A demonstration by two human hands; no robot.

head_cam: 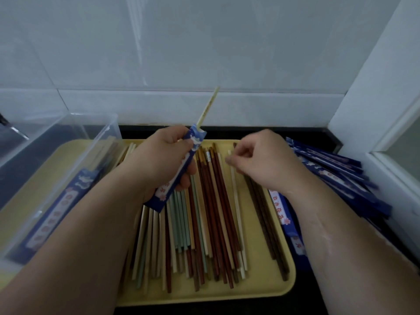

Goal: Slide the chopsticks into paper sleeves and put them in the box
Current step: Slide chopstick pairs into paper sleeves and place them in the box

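Observation:
My left hand (163, 155) grips a blue paper sleeve (179, 169) above the tray, tilted up to the right. One pale chopstick (208, 108) sticks out of the sleeve's top end. My right hand (261, 160) pinches the top end of a white chopstick (236, 201) that lies on the yellow tray (261, 285). Several loose chopsticks (204, 223) in brown, green, cream and white cover the tray. A clear plastic box (56, 155) stands at the left, holding a sleeved pair (63, 201).
A pile of empty blue sleeves (336, 176) lies to the right of the tray, against a white frame (386, 133). A white tiled wall (204, 53) rises right behind the dark counter (295, 133).

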